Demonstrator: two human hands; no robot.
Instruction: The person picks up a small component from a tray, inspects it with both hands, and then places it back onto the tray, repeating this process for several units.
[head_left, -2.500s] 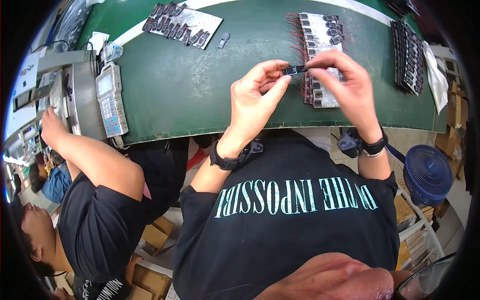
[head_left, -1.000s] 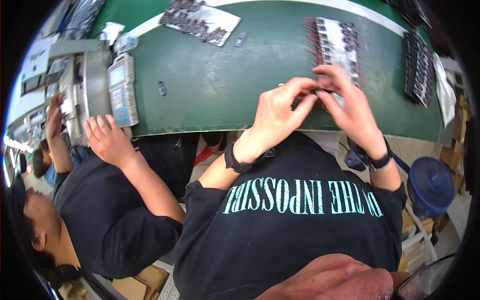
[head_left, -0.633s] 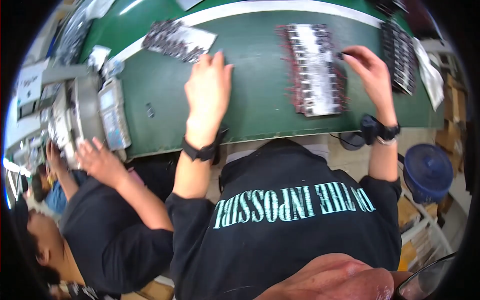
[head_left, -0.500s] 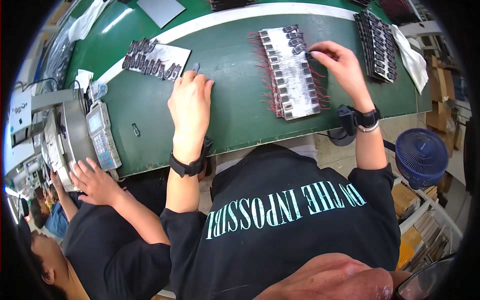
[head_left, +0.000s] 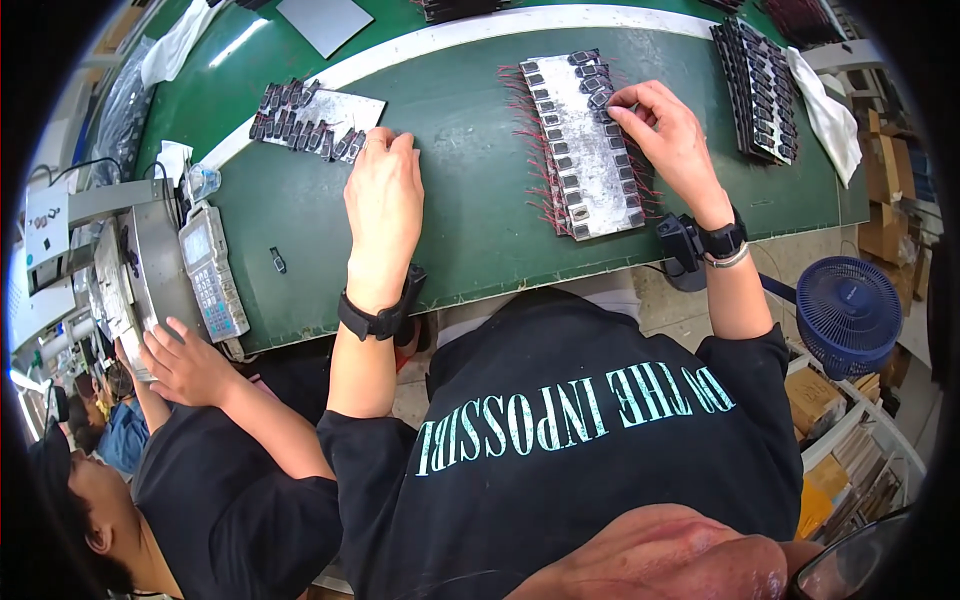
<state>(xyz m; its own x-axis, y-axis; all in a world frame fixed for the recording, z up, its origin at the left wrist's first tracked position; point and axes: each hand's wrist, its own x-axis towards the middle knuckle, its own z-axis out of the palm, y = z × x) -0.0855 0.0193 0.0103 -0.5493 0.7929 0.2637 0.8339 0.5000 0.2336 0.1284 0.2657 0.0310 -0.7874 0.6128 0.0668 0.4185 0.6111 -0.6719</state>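
Stacked white boards [head_left: 592, 150] lie right of centre, with small black rectangular parts [head_left: 572, 182] along both long sides and thin red wires sticking out. My right hand [head_left: 668, 132] is at the top board's upper right edge, thumb and forefinger pinched around a small black part that is mostly covered. My left hand [head_left: 385, 200] hangs over the table beside another white plate [head_left: 352, 108], which carries rows of similar black parts [head_left: 300, 130]. Its fingers are curled together; whatever lies between the fingertips is hidden.
One loose black part [head_left: 278, 260] lies near a grey handheld keypad device [head_left: 208, 270]. A machine and a co-worker's hand [head_left: 185, 365] are at left. More loaded boards [head_left: 755, 95] and a white cloth [head_left: 828, 115] lie at right, beyond them a blue fan [head_left: 848, 315].
My right hand has shifted slightly left, onto the board's edge. My left hand has edged up toward the plate, and the small part earlier seen at its fingertips no longer shows.
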